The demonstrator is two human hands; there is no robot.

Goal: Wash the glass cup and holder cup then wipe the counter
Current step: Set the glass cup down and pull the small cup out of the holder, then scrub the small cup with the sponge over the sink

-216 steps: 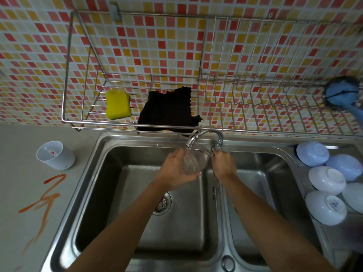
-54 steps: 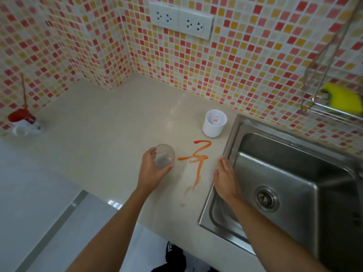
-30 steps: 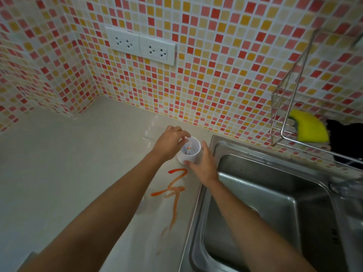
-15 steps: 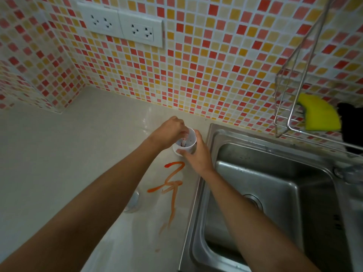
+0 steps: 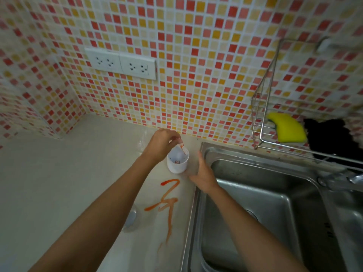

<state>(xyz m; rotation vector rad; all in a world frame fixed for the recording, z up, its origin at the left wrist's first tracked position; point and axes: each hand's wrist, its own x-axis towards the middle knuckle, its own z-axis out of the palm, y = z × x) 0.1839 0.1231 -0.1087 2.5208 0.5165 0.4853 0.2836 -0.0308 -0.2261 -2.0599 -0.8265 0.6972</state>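
The right hand (image 5: pixel 202 173) has let go of the white holder cup (image 5: pixel 177 160) on the counter (image 5: pixel 59 173), fingers loose beside it. The left hand (image 5: pixel 163 143) pinches its rim. Red smears inside. The glass cup (image 5: pixel 130 220) stands behind the left forearm.

There is one camera, worn on the person's head. It looks forward and down, close above the pale cream surface (image 5: pixel 59 173), with the steel sink (image 5: pixel 255 193) at right and the small-tiled red and yellow wall (image 5: pixel 196 75) straight ahead.
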